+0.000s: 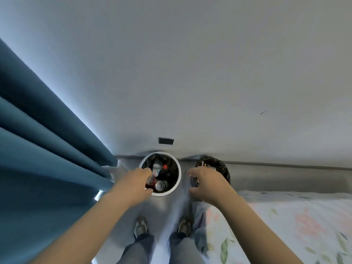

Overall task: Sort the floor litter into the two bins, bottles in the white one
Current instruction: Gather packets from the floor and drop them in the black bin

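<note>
Floor's [163,208] far edge carries the white bin [179,177], bottles [156,169] inside, black bin [225,172] beside it. Left hand [136,182] curls over the white rim, possibly pinching a bottle; right hand [206,184] spread, empty, above black. Drop-off step; next, let go cleanly.

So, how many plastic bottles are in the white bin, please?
4 in the round white bin: white-labelled clear bottle rearmost, red-capped bottle beside it, red-labelled bottle nearest the left hand, clear bottle frontmost. More may be hidden.

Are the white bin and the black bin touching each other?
Apart. The head view shows a strip of grey floor between the white bin and the black bin.
</note>
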